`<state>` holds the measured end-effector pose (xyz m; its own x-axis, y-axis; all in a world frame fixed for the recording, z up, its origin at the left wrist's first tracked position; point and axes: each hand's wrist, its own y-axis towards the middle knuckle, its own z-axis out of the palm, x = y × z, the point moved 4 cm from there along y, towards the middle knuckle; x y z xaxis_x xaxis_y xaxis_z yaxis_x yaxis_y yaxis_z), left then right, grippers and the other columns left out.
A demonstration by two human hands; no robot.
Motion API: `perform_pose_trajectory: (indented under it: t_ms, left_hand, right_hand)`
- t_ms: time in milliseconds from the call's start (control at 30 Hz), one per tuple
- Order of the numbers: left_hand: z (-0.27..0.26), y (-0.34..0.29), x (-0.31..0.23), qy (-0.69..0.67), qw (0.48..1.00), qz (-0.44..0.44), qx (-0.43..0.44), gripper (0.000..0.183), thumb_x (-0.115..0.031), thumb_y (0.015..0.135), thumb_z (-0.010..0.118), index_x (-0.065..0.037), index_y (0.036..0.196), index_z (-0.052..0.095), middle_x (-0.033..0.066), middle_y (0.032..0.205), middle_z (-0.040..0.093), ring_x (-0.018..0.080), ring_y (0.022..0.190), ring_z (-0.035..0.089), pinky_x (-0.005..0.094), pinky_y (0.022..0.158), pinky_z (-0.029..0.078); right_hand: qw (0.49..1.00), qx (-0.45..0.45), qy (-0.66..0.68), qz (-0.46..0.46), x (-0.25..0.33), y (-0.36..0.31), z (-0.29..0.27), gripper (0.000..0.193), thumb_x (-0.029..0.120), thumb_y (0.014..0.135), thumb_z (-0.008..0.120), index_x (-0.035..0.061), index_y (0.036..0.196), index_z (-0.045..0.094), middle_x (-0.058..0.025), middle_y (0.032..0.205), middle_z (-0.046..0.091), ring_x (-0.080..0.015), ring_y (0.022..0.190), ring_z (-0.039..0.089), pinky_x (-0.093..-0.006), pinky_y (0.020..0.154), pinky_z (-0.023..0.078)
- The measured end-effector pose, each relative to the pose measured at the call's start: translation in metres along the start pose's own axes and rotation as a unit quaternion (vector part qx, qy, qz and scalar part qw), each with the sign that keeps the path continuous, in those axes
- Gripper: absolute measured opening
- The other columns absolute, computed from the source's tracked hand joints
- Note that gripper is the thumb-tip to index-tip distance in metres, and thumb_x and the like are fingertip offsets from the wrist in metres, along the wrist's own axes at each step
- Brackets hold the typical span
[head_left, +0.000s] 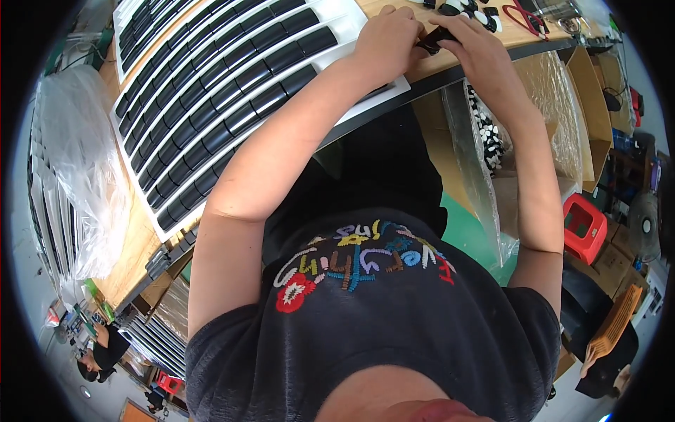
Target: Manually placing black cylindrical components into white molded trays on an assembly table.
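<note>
Both my hands meet over the far edge of the wooden table, beside a white tray. Between them is a small black glossy piece. My right hand pinches it between thumb and fingers. My left hand has its fingers curled in against the same piece, and its fingertips are partly hidden. Rows of black cylindrical pieces fill the white tray under and left of my left forearm. Just past my right hand lie small loose black and white parts.
A red cable and a metal bowl-like thing are at the far right of the table. Below the edge stands a lined carton with black and white parts. Clear plastic sheeting hangs at left; a red stool stands right.
</note>
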<state>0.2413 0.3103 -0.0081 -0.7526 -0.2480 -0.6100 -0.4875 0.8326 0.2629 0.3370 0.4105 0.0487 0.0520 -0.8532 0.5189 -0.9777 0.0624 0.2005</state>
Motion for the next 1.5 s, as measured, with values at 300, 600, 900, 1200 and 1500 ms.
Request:
perform_pose_trajectory:
  t_ms: [300, 600, 900, 1200, 1500]
  left_hand:
    - [-0.007, 0.001, -0.007, -0.023, 1.0, -0.008, 0.0, 0.016, -0.007, 0.072, 0.075, -0.001, 0.085, 0.066, 0.0178, 0.092, 0.061, 0.0388, 0.093, 0.057, 0.0448, 0.079, 0.049]
    - [-0.001, -0.001, -0.003, 0.001, 0.991, 0.101, -0.085, 0.014, -0.006, 0.072, 0.074, -0.002, 0.085, 0.069, 0.0155, 0.089, 0.061, 0.0378, 0.09, 0.056, 0.0444, 0.078, 0.048]
    - [0.001, 0.004, 0.001, -0.104, 0.986, 0.102, -0.078, 0.012, -0.004, 0.071, 0.069, -0.001, 0.083, 0.071, 0.017, 0.1, 0.064, 0.0383, 0.097, 0.055, 0.0426, 0.086, 0.047]
    - [-0.001, 0.002, -0.003, -0.115, 0.991, 0.066, -0.023, 0.013, -0.004, 0.073, 0.065, 0.002, 0.084, 0.069, 0.0217, 0.1, 0.065, 0.0406, 0.1, 0.056, 0.0448, 0.086, 0.049]
    - [-0.026, 0.01, 0.004, -0.155, 0.987, 0.037, -0.015, 0.014, 0.002, 0.076, 0.058, 0.004, 0.087, 0.068, 0.0268, 0.087, 0.066, 0.0441, 0.085, 0.064, 0.0452, 0.077, 0.051]
  right_hand:
    - [0.995, -0.001, -0.088, -0.044, -0.004, -0.001, 0.018, 0.039, 0.008, 0.095, 0.053, 0.0107, 0.134, 0.052, -0.0136, 0.114, 0.06, -0.0354, 0.104, 0.057, -0.0401, 0.088, 0.047]
    - [0.985, -0.036, -0.167, 0.01, -0.029, 0.011, 0.005, 0.029, 0.013, 0.099, 0.055, 0.0078, 0.127, 0.059, -0.0113, 0.11, 0.065, -0.0282, 0.094, 0.064, -0.035, 0.081, 0.05]
    - [0.99, -0.022, -0.116, 0.081, -0.044, 0.069, 0.045, 0.041, 0.025, 0.101, 0.037, -0.0027, 0.085, 0.062, -0.0225, 0.087, 0.065, -0.0414, 0.085, 0.061, -0.0495, 0.08, 0.047]
    - [0.974, -0.03, -0.129, 0.186, -0.043, 0.061, 0.048, 0.042, 0.03, 0.101, 0.04, -0.0019, 0.084, 0.063, -0.0226, 0.087, 0.064, -0.0412, 0.085, 0.061, -0.0504, 0.08, 0.048]
    - [0.958, -0.219, 0.185, 0.023, -0.021, 0.039, 0.019, 0.04, 0.033, 0.104, 0.047, -0.0011, 0.096, 0.066, -0.0068, 0.081, 0.06, -0.0172, 0.073, 0.057, -0.0307, 0.069, 0.046]
